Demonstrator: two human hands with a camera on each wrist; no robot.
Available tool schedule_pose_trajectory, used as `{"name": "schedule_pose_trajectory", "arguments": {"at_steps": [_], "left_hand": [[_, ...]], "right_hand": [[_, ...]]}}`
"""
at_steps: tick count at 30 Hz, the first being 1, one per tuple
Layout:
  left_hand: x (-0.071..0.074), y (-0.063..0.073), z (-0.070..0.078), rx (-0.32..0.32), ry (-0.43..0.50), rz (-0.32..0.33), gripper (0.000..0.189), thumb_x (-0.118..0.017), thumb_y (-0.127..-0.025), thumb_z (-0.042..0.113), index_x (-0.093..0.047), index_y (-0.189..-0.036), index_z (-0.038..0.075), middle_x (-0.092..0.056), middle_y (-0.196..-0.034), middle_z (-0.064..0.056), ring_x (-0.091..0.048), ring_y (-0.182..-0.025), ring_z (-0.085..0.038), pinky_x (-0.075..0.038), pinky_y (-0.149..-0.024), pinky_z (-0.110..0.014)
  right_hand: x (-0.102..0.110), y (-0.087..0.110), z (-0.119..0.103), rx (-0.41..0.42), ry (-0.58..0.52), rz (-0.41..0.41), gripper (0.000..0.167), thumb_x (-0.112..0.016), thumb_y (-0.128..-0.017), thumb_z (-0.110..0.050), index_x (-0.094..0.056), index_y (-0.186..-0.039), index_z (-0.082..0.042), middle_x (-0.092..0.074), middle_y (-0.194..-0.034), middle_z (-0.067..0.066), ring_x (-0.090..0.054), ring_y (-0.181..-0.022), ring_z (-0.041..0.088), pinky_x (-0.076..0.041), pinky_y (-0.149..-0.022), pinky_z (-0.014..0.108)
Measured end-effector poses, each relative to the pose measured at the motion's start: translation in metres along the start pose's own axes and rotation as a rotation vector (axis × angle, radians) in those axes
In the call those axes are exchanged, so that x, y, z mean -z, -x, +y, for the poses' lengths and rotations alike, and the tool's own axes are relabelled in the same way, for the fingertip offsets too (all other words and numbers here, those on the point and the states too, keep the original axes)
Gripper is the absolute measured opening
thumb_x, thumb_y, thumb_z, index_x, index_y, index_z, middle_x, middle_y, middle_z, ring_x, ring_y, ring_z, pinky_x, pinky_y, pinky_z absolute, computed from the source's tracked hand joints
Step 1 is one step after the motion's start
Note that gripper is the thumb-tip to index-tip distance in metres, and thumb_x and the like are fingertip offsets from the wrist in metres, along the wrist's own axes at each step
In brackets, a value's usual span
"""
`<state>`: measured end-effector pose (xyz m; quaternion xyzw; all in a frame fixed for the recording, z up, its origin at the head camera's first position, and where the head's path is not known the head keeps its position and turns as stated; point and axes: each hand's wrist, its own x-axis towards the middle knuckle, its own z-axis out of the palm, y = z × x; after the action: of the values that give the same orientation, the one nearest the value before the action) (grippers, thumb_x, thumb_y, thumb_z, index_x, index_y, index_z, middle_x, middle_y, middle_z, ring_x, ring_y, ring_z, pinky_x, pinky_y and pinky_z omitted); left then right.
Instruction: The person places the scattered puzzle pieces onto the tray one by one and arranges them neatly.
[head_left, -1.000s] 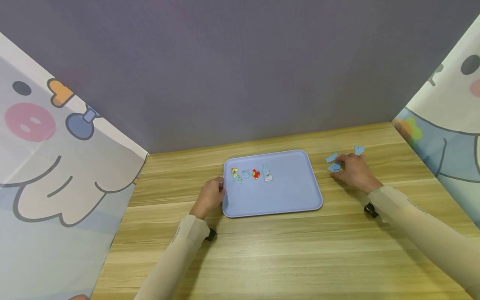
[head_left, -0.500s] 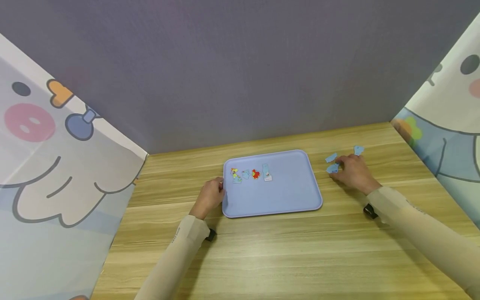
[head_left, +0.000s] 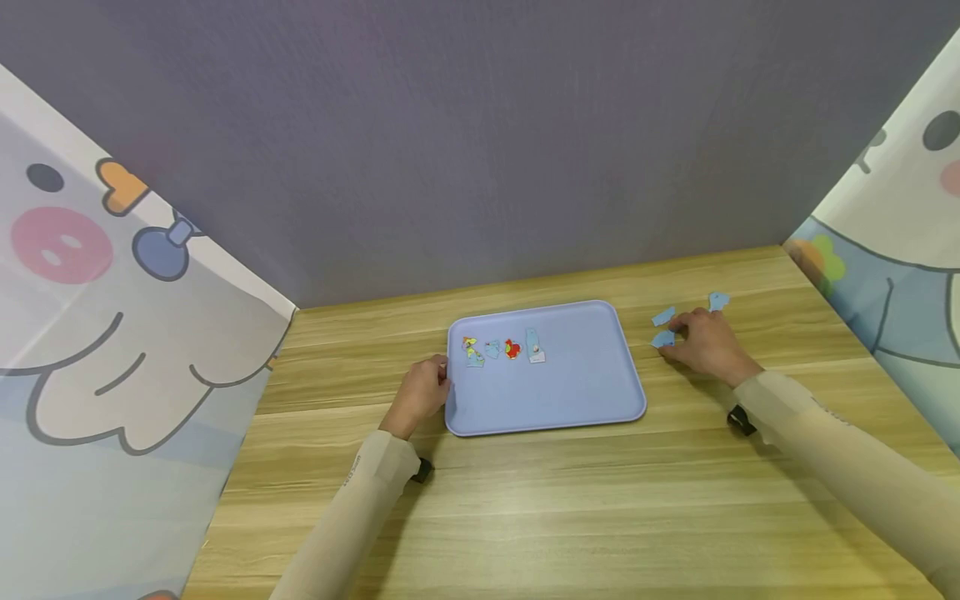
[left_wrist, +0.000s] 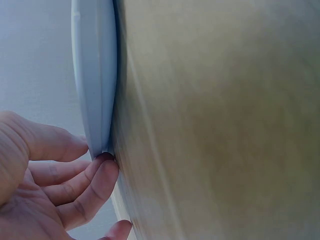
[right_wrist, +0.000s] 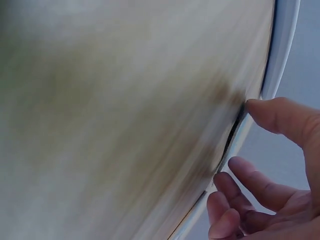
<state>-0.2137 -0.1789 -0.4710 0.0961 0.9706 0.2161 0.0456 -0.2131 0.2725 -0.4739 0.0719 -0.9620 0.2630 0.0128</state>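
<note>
Your left hand grips the tray at its left rim, thumb above and fingers below. Your right hand pinches a blue piece on the table, right of the tray.

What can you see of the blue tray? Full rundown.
The blue tray is a pale blue rounded rectangle with a low raised rim, plastic by its look, lying flat on the wooden table. Four small puzzle pieces sit in a row in its far left part. The left hand holds its left edge, fingertips at the rim. The right hand is clear of it.
</note>
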Motion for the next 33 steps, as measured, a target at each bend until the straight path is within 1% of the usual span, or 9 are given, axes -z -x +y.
{"name": "schedule_pose_trajectory", "arguments": {"at_steps": [3,7,12,14,16,21,25,29,33], "left_hand": [[0.000,0.000,0.000,0.004,0.006,-0.008,0.037,-0.063,-0.087,0.003,-0.057,-0.122,-0.005,-0.064,-0.092,-0.012,-0.058,-0.077,-0.020,-0.049,-0.066,-0.032],[0.001,0.000,0.000,0.009,0.007,-0.013,0.037,-0.063,-0.087,0.003,-0.057,-0.122,-0.005,-0.063,-0.093,-0.012,-0.058,-0.077,-0.020,-0.049,-0.066,-0.032],[0.000,0.000,0.000,0.006,0.008,-0.009,0.035,-0.063,-0.087,0.003,-0.058,-0.120,-0.005,-0.063,-0.091,-0.011,-0.057,-0.075,-0.019,-0.049,-0.064,-0.031],[0.000,0.000,0.000,0.002,0.009,-0.005,0.033,-0.063,-0.087,0.003,-0.058,-0.119,-0.005,-0.062,-0.089,-0.010,-0.057,-0.074,-0.019,-0.048,-0.063,-0.030],[0.000,0.000,0.000,-0.003,0.009,-0.004,0.033,-0.064,-0.086,0.003,-0.058,-0.118,-0.006,-0.062,-0.088,-0.010,-0.056,-0.073,-0.019,-0.048,-0.062,-0.030],[0.000,0.000,0.000,0.000,0.005,-0.007,0.035,-0.064,-0.087,0.004,-0.057,-0.120,-0.006,-0.063,-0.089,-0.010,-0.057,-0.074,-0.018,-0.048,-0.062,-0.029],[0.000,0.000,0.001,0.004,0.010,-0.004,0.034,-0.064,-0.087,0.004,-0.058,-0.120,-0.005,-0.063,-0.089,-0.010,-0.057,-0.073,-0.019,-0.049,-0.061,-0.030],[0.000,0.000,0.001,0.004,0.007,0.001,0.033,-0.064,-0.087,0.004,-0.058,-0.118,-0.005,-0.062,-0.087,-0.009,-0.056,-0.071,-0.018,-0.048,-0.059,-0.028],[-0.001,0.000,0.000,0.005,0.007,0.003,0.031,-0.064,-0.087,0.003,-0.059,-0.117,-0.004,-0.061,-0.085,-0.008,-0.056,-0.069,-0.017,-0.047,-0.057,-0.027]], "right_hand": [[0.001,0.000,-0.001,0.011,-0.015,0.023,0.045,-0.076,-0.077,-0.019,-0.061,-0.105,0.013,-0.058,-0.103,0.030,-0.043,-0.102,0.051,-0.033,-0.090,0.059],[0.004,0.000,-0.008,0.033,-0.026,0.058,0.043,-0.076,-0.077,-0.020,-0.062,-0.104,0.010,-0.058,-0.103,0.028,-0.044,-0.103,0.049,-0.032,-0.091,0.058],[0.008,0.001,-0.021,0.061,-0.041,0.058,0.045,-0.076,-0.078,-0.023,-0.062,-0.109,0.007,-0.054,-0.107,0.026,-0.045,-0.099,0.043,-0.037,-0.083,0.056],[0.009,0.001,-0.026,0.087,-0.048,0.065,0.044,-0.077,-0.078,-0.022,-0.063,-0.109,0.006,-0.055,-0.107,0.024,-0.046,-0.098,0.041,-0.038,-0.079,0.055],[0.009,0.001,-0.031,0.120,-0.062,0.081,0.043,-0.077,-0.077,-0.021,-0.064,-0.109,0.004,-0.056,-0.107,0.023,-0.046,-0.098,0.040,-0.038,-0.077,0.054],[0.005,0.001,-0.041,0.203,-0.097,0.133,0.037,-0.081,-0.073,-0.015,-0.065,-0.103,0.001,-0.058,-0.102,0.020,-0.047,-0.091,0.037,-0.039,-0.072,0.046],[0.000,-0.001,-0.047,0.245,-0.100,0.157,0.037,-0.083,-0.070,-0.011,-0.066,-0.100,0.000,-0.059,-0.100,0.017,-0.046,-0.087,0.034,-0.037,-0.071,0.041],[-0.003,-0.005,-0.053,0.273,-0.097,0.137,0.037,-0.083,-0.068,-0.009,-0.067,-0.100,0.000,-0.059,-0.101,0.015,-0.045,-0.089,0.032,-0.037,-0.074,0.042],[-0.007,-0.011,-0.061,0.290,-0.089,0.082,0.036,-0.082,-0.070,-0.009,-0.066,-0.102,0.000,-0.059,-0.103,0.014,-0.044,-0.094,0.033,-0.038,-0.079,0.045]]}}
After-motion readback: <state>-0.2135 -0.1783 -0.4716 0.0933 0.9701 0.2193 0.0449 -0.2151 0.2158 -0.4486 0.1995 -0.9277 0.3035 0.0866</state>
